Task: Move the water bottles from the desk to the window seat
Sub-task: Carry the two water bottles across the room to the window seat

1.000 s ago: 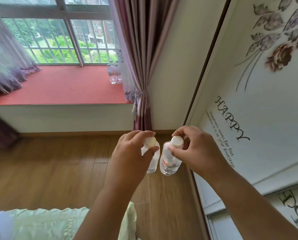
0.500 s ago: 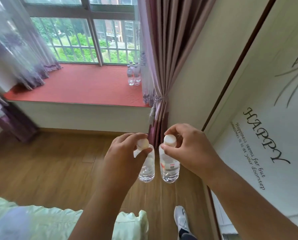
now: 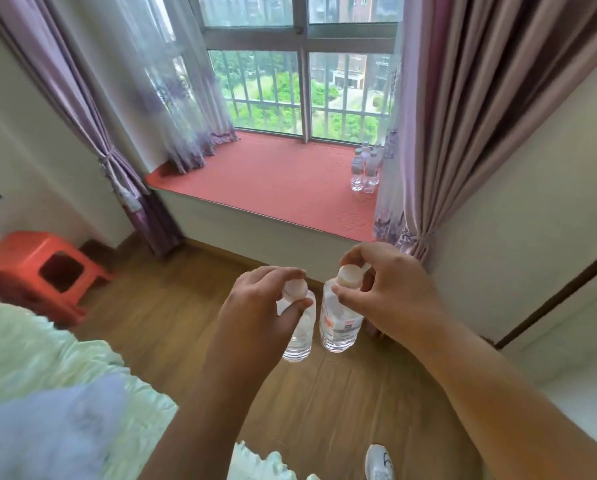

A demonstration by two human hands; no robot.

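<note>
My left hand (image 3: 255, 313) pinches a clear water bottle (image 3: 300, 334) by its white cap and carries it hanging over the wooden floor. Beside it, my right hand (image 3: 383, 292) pinches the cap of a second clear bottle (image 3: 340, 323) with a red and white label. The two bottles hang close together. Ahead lies the red window seat (image 3: 276, 178). Several clear bottles (image 3: 364, 168) stand upright at its right end, close to the curtain. The desk is out of view.
A bed with a pale green cover (image 3: 47, 368) fills the lower left. An orange plastic stool (image 3: 44, 268) stands by the left wall. Purple curtains (image 3: 463, 109) hang on both sides of the window. A white shoe (image 3: 380, 462) shows at the bottom.
The view has swung left, bringing the whole window seat and the stool into sight. The wardrobe door with its lettering has left the view. Both hands still carry their bottles.
</note>
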